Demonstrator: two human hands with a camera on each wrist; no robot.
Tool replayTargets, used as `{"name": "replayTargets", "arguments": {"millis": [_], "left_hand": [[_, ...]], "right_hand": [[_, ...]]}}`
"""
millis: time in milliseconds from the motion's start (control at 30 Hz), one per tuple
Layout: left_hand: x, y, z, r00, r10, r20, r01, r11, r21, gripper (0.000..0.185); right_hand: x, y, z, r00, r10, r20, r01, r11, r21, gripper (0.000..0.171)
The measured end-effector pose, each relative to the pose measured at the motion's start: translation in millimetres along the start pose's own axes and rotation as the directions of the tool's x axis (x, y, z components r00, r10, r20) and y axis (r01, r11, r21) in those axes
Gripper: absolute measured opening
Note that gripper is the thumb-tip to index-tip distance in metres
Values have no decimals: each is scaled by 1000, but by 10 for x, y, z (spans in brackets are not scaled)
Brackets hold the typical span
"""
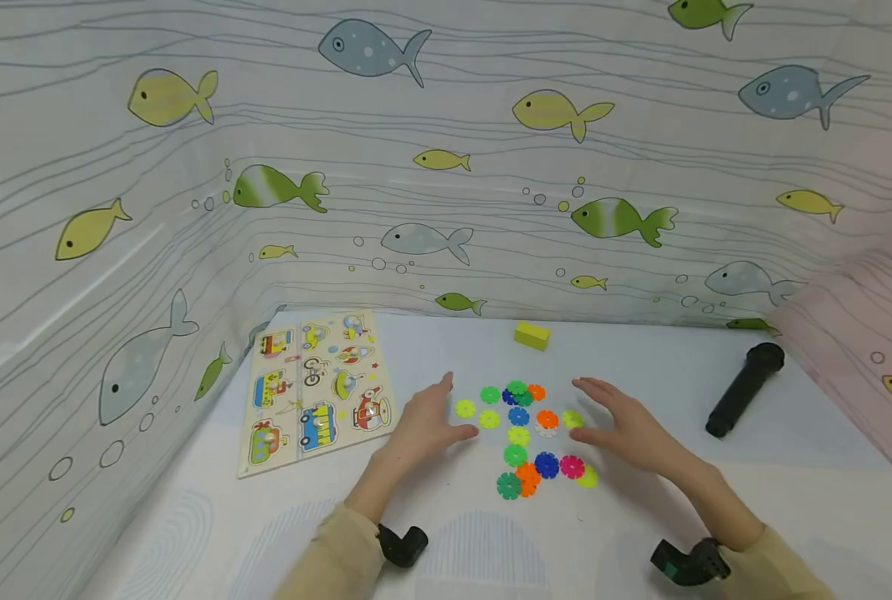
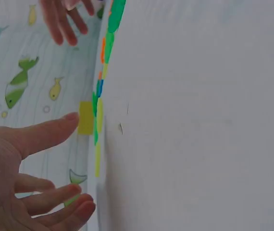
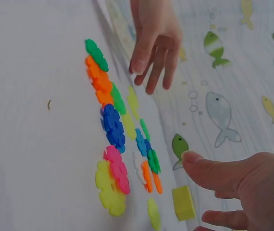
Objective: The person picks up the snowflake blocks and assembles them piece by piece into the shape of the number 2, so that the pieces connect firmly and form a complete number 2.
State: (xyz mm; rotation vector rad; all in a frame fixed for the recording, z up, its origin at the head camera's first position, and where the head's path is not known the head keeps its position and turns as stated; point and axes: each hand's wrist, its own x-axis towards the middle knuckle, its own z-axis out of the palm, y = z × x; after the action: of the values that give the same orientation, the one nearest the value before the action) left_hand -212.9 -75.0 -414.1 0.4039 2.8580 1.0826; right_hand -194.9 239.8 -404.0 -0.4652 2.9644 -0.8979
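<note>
Left grip [image 1: 423, 421] and right grip [image 1: 622, 429] spread around a scatter of bright discs [image 1: 518, 415]

Both are empty, fingers parted and thumbs held away from them, facing each other across the bench [image 1: 588, 542]. Between them lie the notched discs, in green, yellow, orange, blue, pink and white. Some overlap: an orange one covers part of the white disc [image 1: 545, 432], and two orange ones lie bunched at the near end. A yellow disc [image 1: 464, 408] sits just beyond the left thumb. Another, at the right thumb's tip, is so near that I can't tell whether they touch.

Around this, a puzzle board [image 1: 309, 396] of vehicles crowds the left side, its near corner close by the left wrist. Behind the discs stands a yellow block [image 1: 532, 336]. Well off to the right lies a black stick [image 1: 744, 390] with a thicker head. Fish-printed sheeting [image 1: 491, 200] walls in the far side, turning pinkish at the right. Each wrist wears a small black camera [image 1: 404, 546] at the cuff of a beige sleeve [image 1: 337, 554].
</note>
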Motion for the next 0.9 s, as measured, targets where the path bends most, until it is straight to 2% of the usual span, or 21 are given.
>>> {"name": "replayTargets", "arguments": {"millis": [133, 367, 633, 900], "left_hand": [[47, -21, 41, 1000, 7, -28, -10, 996, -91, 78], [65, -125, 111, 997, 33, -74, -44, 988, -150, 61], [105, -205, 165, 990, 74, -120, -93, 982, -165, 52], [110, -198, 183, 990, 72, -121, -90, 984, -154, 48]], "right_hand": [[42, 41, 32, 999, -19, -39, 22, 996, 87, 67], [74, 166, 130, 997, 0, -72, 15, 979, 203, 53], [111, 269, 215, 997, 45, -65, -30, 976, 216, 49], [111, 304, 249, 995, 80, -67, -65, 977, 205, 45]]}}
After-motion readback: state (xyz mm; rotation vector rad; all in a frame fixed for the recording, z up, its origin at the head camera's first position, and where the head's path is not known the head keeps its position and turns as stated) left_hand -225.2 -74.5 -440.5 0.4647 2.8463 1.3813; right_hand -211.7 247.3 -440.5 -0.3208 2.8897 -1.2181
